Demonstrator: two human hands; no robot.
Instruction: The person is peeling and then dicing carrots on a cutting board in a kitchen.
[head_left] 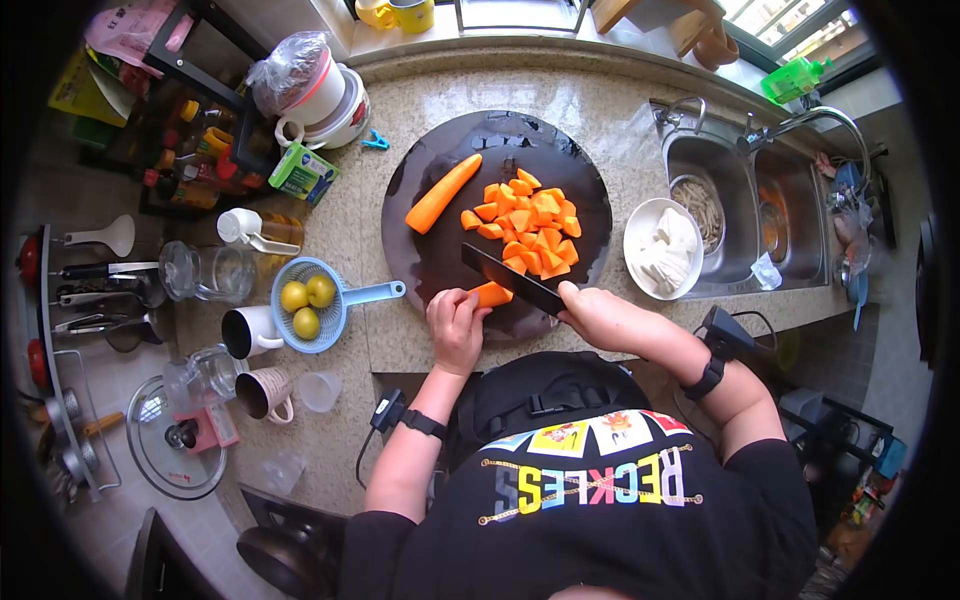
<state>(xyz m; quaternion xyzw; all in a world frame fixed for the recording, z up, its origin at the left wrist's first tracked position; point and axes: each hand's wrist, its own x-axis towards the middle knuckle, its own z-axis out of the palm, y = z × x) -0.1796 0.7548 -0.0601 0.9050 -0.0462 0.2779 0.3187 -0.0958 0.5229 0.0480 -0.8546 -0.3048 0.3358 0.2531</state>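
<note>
On a round dark cutting board [410, 270] my left hand [456, 325] presses down a short piece of carrot [492, 294], fingers curled over its left end. A black kitchen knife [515, 280] is gripped by its handle in my right hand [600, 315], the blade lying across the carrot piece's right end. Just beyond the blade rests a pile of carrot chunks [530, 225]. A whole peeled carrot [443, 195] lies at the board's upper left, apart from the pile. My fingers hide part of the held piece, and my right fist covers the knife handle.
Right of the board stands a white bowl [637, 215] of white pieces, beside a double sink [740, 200]. A blue strainer [300, 345] with yellow-green fruits sits left, its handle reaching toward the board. Mugs [262, 392] and a glass jar [225, 272] crowd the left counter.
</note>
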